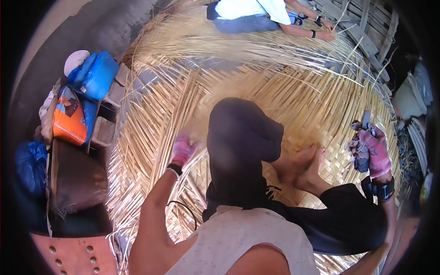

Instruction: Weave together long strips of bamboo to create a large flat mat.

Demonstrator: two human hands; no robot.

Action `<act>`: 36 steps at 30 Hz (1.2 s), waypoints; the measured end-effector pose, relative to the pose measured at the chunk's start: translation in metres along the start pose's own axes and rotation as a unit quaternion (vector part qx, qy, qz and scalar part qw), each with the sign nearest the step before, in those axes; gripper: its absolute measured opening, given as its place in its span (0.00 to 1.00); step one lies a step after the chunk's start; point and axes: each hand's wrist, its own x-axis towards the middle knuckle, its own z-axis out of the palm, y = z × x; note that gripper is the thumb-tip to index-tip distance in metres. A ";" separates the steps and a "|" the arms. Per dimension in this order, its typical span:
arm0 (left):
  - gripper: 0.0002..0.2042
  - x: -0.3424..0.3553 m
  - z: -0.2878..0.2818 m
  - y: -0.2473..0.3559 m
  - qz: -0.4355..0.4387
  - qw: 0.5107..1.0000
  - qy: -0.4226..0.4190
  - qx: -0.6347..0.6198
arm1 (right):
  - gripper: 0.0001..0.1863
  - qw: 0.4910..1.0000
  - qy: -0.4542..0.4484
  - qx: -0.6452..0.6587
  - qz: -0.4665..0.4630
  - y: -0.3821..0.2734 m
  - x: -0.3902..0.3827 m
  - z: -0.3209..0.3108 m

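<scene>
I sit on a large mat (337, 172) being woven from pale yellow split strips, with a tight checkered weave around my bare feet. My left hand (184, 149), in a pink glove, is on or just above the long strips (167, 133) left of my raised knee. Its fingers are smeared by motion. Out to the right, my right hand (376, 151), in a pink-red glove, is closed around a dark, rag-wrapped tool (361, 158). A flat grey end of it sticks up past the fingers; its exact kind does not show.
Blue bags (98, 75) and an orange bag (69, 120) are stacked by the left wall near hollow blocks (103, 131). At the far side another person (252, 16) sits on the strips, handling some. Wooden planks (366, 43) lean at the far right.
</scene>
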 end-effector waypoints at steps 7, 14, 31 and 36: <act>0.12 0.005 0.065 0.054 0.011 0.979 -0.037 -0.200 | 0.15 0.999 -0.003 -0.008 0.037 0.028 0.002 0.020; 0.07 0.026 0.035 -0.049 -0.143 0.985 -0.021 0.094 | 0.14 0.998 -0.025 -0.023 0.048 0.045 0.020 0.040; 0.22 0.028 0.051 -0.054 0.098 0.977 -0.115 0.153 | 0.13 0.995 -0.055 -0.028 0.075 0.084 0.031 0.071; 0.17 0.023 0.023 -0.100 0.054 0.959 -0.110 0.254 | 0.13 0.995 -0.068 -0.018 0.072 0.095 0.029 0.072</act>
